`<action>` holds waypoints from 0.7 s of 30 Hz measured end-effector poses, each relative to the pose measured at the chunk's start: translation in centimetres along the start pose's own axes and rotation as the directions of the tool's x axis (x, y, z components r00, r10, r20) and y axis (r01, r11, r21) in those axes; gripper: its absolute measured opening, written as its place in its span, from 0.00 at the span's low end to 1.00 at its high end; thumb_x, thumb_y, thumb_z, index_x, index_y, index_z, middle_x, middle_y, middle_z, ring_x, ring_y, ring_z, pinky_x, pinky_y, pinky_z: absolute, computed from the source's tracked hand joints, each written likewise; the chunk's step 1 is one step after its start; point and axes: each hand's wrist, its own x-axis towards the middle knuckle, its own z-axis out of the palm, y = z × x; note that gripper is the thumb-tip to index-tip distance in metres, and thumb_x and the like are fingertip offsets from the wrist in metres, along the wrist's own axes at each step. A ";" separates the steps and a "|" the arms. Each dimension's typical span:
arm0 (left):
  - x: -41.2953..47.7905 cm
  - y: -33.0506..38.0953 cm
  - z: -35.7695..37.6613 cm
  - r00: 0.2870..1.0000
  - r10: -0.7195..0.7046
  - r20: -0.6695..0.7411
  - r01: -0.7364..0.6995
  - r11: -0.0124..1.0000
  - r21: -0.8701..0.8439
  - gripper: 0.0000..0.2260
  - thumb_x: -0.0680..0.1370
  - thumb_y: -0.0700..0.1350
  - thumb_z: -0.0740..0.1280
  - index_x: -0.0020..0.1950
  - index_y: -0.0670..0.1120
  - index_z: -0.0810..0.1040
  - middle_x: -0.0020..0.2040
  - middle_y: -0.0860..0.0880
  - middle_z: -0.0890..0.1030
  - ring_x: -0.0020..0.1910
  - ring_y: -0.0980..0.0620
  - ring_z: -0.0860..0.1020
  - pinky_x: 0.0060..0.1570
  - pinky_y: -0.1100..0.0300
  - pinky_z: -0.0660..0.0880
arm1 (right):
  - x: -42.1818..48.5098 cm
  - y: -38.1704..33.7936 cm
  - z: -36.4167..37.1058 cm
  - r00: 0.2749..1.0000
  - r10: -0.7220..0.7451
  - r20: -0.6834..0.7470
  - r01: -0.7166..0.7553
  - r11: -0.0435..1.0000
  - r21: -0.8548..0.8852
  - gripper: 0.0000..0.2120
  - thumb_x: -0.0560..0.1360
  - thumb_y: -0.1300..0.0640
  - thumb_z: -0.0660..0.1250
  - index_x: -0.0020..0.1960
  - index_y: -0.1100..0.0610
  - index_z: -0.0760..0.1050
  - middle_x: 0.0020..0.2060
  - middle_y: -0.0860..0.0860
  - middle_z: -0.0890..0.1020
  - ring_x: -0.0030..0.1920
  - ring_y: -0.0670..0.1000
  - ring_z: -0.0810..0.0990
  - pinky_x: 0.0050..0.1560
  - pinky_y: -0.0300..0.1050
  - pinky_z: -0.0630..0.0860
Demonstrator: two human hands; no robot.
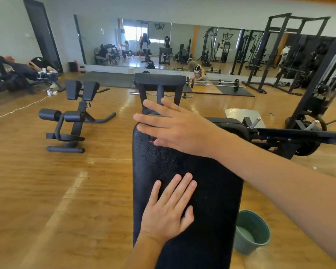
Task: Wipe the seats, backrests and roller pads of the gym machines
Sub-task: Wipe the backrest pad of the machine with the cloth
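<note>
From my feed, both hands lie on the long black backrest pad (pixel 211 191), which runs up the middle of the view away from the camera. The left hand (pixel 168 208) rests flat on the lower part of the pad, fingers straight and close together, thumb out to the side, holding nothing. The right hand (pixel 175 127) reaches in from the right and lies across the pad's far end, fingers spread wide and straight, fingertips just past the left edge. A small pink scrap (pixel 152 139) shows under its palm; I cannot tell what it is. Beyond that end stands a black crosswise pad (pixel 160 79) on metal posts. A green bucket (pixel 252 230) sits on the wooden floor (pixel 47 181) just right of the backrest pad. Well to the left stands a machine with roller pads (pixel 74 117), and a wall mirror (pixel 163 41) spans the back.
</note>
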 end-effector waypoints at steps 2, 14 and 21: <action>0.0 0.0 -0.1 1.000 0.003 -0.003 -0.003 1.000 -0.006 0.31 0.79 0.55 0.62 0.82 0.51 0.62 0.83 0.52 0.58 0.82 0.53 0.58 0.81 0.45 0.48 | -1.4 0.9 -0.6 0.999 -0.039 0.029 0.040 0.999 -0.023 0.22 0.84 0.51 0.58 0.77 0.57 0.70 0.78 0.52 0.68 0.81 0.60 0.58 0.80 0.61 0.53; 0.1 0.1 0.0 1.000 -0.002 -0.014 0.001 0.999 -0.039 0.29 0.81 0.54 0.59 0.82 0.51 0.61 0.83 0.52 0.58 0.81 0.52 0.58 0.80 0.45 0.50 | 2.1 0.2 -0.3 0.993 -0.081 0.084 0.081 0.997 0.009 0.20 0.84 0.54 0.62 0.73 0.59 0.74 0.77 0.55 0.70 0.79 0.66 0.60 0.78 0.65 0.59; 0.1 0.0 -0.1 1.000 -0.004 -0.016 0.004 0.999 -0.035 0.28 0.81 0.54 0.59 0.82 0.51 0.63 0.82 0.52 0.60 0.81 0.53 0.59 0.80 0.45 0.51 | -4.1 2.2 -2.3 0.992 -0.008 0.126 -0.003 0.997 0.081 0.20 0.85 0.53 0.58 0.74 0.59 0.73 0.77 0.55 0.68 0.80 0.64 0.57 0.79 0.63 0.59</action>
